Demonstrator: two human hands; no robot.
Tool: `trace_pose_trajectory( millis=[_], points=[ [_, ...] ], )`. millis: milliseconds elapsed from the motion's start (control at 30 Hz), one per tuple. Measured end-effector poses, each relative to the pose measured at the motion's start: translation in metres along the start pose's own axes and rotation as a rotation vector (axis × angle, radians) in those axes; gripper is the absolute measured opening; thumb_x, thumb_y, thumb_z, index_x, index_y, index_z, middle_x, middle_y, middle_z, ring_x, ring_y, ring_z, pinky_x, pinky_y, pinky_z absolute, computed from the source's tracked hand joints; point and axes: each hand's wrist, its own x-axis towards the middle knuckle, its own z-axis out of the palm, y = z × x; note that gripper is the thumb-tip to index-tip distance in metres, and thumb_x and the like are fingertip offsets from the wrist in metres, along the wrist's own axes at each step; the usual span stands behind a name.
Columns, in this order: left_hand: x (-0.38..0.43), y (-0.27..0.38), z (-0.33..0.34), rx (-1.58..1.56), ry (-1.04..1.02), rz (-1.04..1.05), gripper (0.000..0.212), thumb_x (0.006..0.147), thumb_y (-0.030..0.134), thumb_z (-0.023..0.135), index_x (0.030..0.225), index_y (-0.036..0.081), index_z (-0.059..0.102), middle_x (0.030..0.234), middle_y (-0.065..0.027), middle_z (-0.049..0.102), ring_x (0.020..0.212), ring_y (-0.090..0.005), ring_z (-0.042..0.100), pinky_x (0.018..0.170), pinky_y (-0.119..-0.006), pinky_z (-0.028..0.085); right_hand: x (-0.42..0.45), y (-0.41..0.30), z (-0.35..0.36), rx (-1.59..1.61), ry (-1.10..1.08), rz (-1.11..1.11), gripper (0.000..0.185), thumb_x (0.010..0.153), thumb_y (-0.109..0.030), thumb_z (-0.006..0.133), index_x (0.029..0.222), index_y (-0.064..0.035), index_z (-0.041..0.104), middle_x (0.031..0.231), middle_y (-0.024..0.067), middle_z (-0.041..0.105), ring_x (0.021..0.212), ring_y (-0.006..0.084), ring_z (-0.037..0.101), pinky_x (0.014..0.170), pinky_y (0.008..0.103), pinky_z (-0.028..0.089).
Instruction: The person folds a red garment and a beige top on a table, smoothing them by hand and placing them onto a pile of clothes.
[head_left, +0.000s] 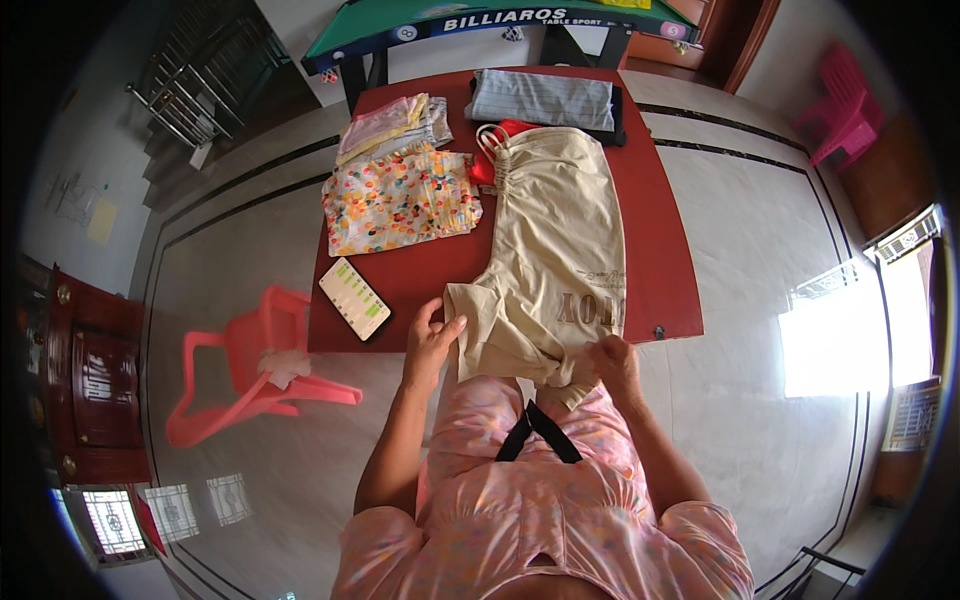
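A beige cloth garment (559, 202) with a gathered side and thin ties lies lengthwise on a red table (664, 262), folded over at its near end. My left hand (435, 337) holds the left edge of that near end between thumb and fingers. My right hand (615, 364) is closed on the cloth at the near right corner, which hangs past the table's edge over my lap. Large letters are printed on the garment near my right hand. A bright red cloth (484, 169) shows partly from under the garment's far left side.
Spotted shorts (401, 202), pastel folded cloths (382, 127) and a folded grey striped cloth (544, 100) on a dark one lie on the table. A lit phone (355, 298) is at its near left. Pink chairs (244, 352) (847, 105) and a billiard table (495, 26) stand around.
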Motion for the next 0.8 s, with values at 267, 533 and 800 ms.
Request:
trace_pose_trajectory(
  millis=[267,533,800],
  points=[
    [-0.045,-0.052,-0.006,0.146,0.17,-0.076,0.025,0.081,0.024,0.065,0.09,0.001,0.058,0.074,0.0002,0.056,0.059,-0.0057,0.047,0.051,-0.02,0.039,-0.018,0.05,-0.017,-0.012,-0.128,0.034,0.041,0.074,-0.036,0.069,0.085,0.0031,0.064,0.075,0.0128,0.064,0.066,0.0193,0.063,0.057,0.0323,0.047],
    [-0.033,-0.063,0.009,-0.359,0.041,-0.239,0.044,0.074,0.027,0.072,0.106,0.0,0.057,0.105,-0.004,0.058,0.097,-0.013,0.051,0.081,-0.03,0.041,-0.023,0.012,0.005,0.463,-0.25,0.325,0.02,0.076,-0.013,0.064,0.085,0.0046,0.063,0.08,0.0091,0.064,0.069,0.0144,0.06,0.064,0.0273,0.049],
    [-0.039,-0.014,-0.018,-0.423,0.03,-0.183,0.023,0.069,0.008,0.065,0.092,0.002,0.063,0.081,-0.0058,0.062,0.071,-0.0165,0.06,0.059,-0.032,0.05,-0.017,0.024,-0.035,0.861,-0.322,0.241,0.018,0.07,0.001,0.053,0.084,0.005,0.064,0.077,0.0091,0.065,0.069,0.0171,0.063,0.066,0.0298,0.052]
  ],
)
